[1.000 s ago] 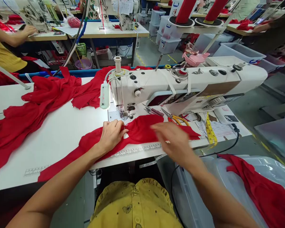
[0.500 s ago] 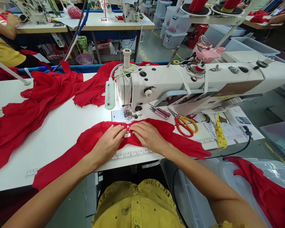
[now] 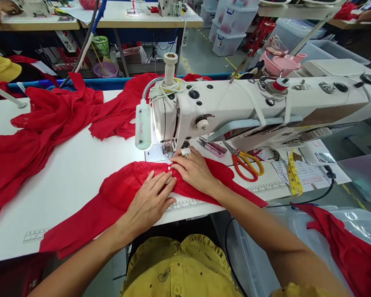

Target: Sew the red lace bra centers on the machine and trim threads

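Note:
A red fabric piece (image 3: 117,189) with a lacy-looking upper section lies across the table in front of the sewing machine (image 3: 170,119). My left hand (image 3: 151,198) rests on it, fingers stretched flat towards the middle. Close to the presser foot (image 3: 167,149), my right hand (image 3: 196,171) has its fingers bent over the fabric's far edge, with the fabric between thumb and fingers. A small white piece (image 3: 186,152) shows at those fingers; its kind is unclear. Between the hands sits a tiny white spot (image 3: 169,168) on the fabric.
Right of the fabric lie thread snips (image 3: 212,147), orange-and-red-handled scissors (image 3: 245,163) and a yellow tape measure (image 3: 293,175). More red fabric (image 3: 49,119) is heaped on the left. A clear plastic bin (image 3: 256,251) stands beside my right arm.
My right hand has shifted up towards the presser foot, and the white piece shows at its fingers. My left hand has moved slightly down and right, flatter on the fabric. The view has shifted.

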Available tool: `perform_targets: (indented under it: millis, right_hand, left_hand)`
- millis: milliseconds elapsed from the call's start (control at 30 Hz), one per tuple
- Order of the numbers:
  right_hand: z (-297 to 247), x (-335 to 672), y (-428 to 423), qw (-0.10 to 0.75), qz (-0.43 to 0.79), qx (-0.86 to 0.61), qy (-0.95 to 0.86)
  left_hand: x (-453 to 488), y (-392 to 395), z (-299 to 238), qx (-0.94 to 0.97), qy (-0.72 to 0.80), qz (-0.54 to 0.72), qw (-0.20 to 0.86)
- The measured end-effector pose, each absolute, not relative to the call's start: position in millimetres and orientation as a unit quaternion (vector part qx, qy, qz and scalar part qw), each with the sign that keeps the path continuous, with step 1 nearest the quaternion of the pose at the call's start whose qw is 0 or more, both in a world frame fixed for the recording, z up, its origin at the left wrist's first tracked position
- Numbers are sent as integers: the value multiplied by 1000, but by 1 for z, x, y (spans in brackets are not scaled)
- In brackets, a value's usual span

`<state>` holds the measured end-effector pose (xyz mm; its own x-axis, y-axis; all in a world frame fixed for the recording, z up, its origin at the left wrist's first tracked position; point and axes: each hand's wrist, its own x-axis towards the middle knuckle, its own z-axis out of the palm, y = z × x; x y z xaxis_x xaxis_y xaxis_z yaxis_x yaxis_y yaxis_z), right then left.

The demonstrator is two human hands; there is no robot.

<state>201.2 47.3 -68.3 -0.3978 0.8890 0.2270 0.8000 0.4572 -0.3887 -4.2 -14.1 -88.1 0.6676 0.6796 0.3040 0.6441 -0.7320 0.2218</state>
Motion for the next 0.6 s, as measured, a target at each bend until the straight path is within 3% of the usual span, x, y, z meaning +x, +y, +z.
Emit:
perform_targets:
  millis: [333, 600]
  right_hand:
    - [-57, 198, 50, 98, 114, -529, -835]
    - [-61, 194, 52, 90, 119, -536, -831]
  left_hand:
    - [-3, -14, -87, 919, 363, 150, 22]
    - [-2, -13, -86, 917, 363, 164, 18]
